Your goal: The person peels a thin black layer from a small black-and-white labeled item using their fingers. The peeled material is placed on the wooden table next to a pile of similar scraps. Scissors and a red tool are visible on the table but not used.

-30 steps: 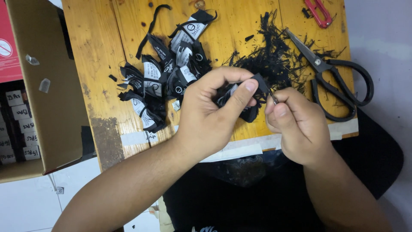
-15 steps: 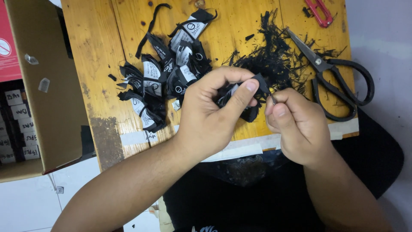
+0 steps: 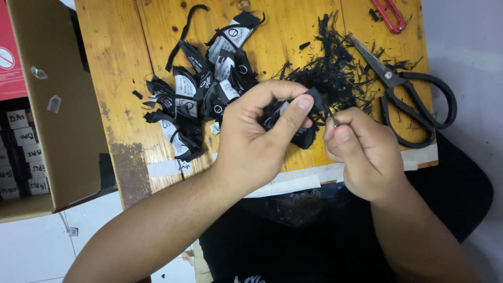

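Note:
My left hand (image 3: 259, 139) pinches a small black fabric label piece (image 3: 306, 137) between thumb and fingers, above the front edge of a wooden table (image 3: 120, 68). My right hand (image 3: 361, 152) is closed just to its right, fingertips gripping a thin black thread (image 3: 331, 116) that comes off the piece. Behind the left hand lies a heap of black and white fabric labels (image 3: 201, 97). Black thread scraps (image 3: 335, 68) are piled behind both hands.
Large black scissors (image 3: 406, 97) lie open on the table's right side, and a small red tool (image 3: 387, 14) sits at the far right corner. An open cardboard box (image 3: 50, 115) stands left of the table, with tagged packets inside.
The right hand has drawn slightly down and right from the piece, pulling the thread. The left hand holds almost still.

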